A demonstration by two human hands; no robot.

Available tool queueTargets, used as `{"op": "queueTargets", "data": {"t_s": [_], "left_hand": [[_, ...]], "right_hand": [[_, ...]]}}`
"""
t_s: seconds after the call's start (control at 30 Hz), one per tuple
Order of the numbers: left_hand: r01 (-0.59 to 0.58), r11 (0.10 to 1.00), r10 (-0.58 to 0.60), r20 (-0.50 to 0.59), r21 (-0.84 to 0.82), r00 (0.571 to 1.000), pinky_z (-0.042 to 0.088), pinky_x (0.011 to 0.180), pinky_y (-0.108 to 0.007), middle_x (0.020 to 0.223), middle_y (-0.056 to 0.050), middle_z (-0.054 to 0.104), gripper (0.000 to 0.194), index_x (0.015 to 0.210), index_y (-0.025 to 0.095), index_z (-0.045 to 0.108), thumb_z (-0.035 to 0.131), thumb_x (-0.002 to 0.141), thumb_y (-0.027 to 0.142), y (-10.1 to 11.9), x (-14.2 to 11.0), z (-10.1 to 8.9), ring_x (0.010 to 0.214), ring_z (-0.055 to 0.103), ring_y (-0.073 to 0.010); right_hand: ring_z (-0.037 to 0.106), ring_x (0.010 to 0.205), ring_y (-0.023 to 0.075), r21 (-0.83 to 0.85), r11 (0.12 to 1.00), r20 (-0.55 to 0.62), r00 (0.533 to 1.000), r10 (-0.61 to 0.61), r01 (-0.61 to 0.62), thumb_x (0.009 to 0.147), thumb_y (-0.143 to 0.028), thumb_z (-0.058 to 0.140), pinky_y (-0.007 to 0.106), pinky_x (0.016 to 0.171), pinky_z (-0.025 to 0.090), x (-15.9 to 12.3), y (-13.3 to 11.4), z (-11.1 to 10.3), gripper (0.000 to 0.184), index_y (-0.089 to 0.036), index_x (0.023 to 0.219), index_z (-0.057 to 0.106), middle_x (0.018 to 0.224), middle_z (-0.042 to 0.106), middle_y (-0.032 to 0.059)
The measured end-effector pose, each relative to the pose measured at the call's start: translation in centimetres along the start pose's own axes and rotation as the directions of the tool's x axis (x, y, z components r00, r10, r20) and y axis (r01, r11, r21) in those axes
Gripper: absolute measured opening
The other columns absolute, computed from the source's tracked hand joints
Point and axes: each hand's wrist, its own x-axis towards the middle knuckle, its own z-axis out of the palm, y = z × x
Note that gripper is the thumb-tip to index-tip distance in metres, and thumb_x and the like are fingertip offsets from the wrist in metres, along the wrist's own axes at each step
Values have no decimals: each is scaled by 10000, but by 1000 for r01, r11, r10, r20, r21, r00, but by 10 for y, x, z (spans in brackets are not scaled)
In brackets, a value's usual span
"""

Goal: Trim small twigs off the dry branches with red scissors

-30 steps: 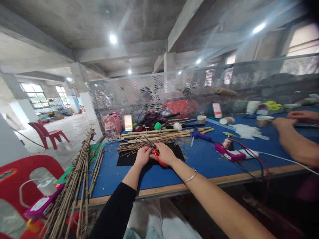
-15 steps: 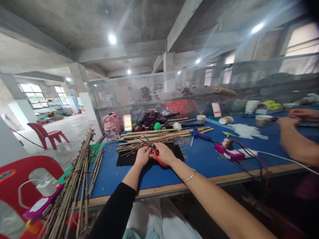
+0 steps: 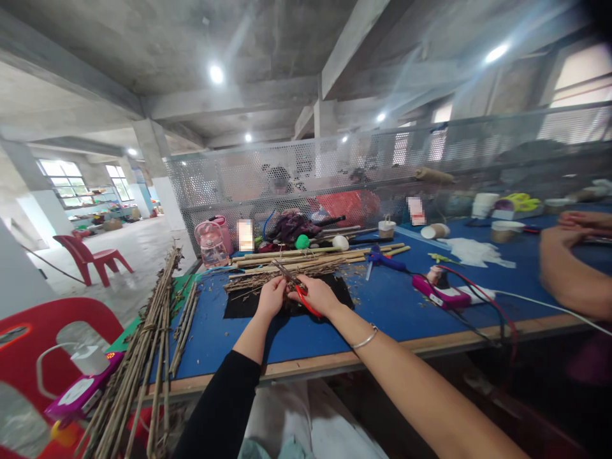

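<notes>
Right hand (image 3: 317,295) gripping red-handled scissors (image 3: 306,301), blades pointing away over black mat (image 3: 243,309), left hand (image 3: 272,297) just beside, fingers bent, can't tell if pinching anything, thin twigs (image 3: 251,280) behind, blue worktop (image 3: 210,347) underneath

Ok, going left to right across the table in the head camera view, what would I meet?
Long bundle of dry brown sticks, the person's bare left hand, their right hand holding red-handled metal scissors, blue pistol-shaped tool, purple-and-white power strip, round brown tub with white rim, another person's bare forearm.
</notes>
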Motion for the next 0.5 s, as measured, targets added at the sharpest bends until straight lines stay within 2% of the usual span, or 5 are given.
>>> {"op": "queueTargets", "data": {"t_s": [0.07,0.13,0.27,0.4,0.5], "left_hand": [[-12,992,27,-117,127,993,347,531,-217,596,-14,560,302,822,143,637,400,802,329,0,2,-7,535,470,-114],[-16,964,59,-157,265,986,355,581,-226,624,-30,589,300,777,144,650,415,794,330,0,1,-15,593,500,-130],[2,864,6,-16,503,1000,343,561,-232,549,-29,586,264,606,159,641,534,705,380,2,-6,-26,547,500,-137],[-38,813,-60,149,581,987,343,528,-228,507,-8,576,194,559,188,641,649,576,381,3,-12,-26,499,498,-134],[-76,789,-45,181,609,982,363,547,-233,523,-13,586,172,561,195,642,656,572,366,2,-11,-22,523,523,-146]], "right_hand": [[601,867,201,-10,1000,-13,1000,-2,2,741,-581,505,245,677,386,0,1,0,481,-263,1102,522,921,656,38],[594,886,202,-13,1000,-27,1000,3,-4,739,-586,501,251,695,390,0,3,0,493,-260,1108,511,943,648,39],[578,915,206,-20,1000,-79,997,10,-12,737,-576,506,273,720,397,1,6,-1,512,-243,1125,481,1030,613,50],[570,889,186,12,999,-117,992,44,-43,758,-511,511,267,698,393,2,8,-3,492,-236,1161,449,1052,591,51],[568,844,162,59,996,-153,985,79,-71,776,-460,506,245,667,383,3,9,-5,463,-235,1174,440,1005,599,42]]}}
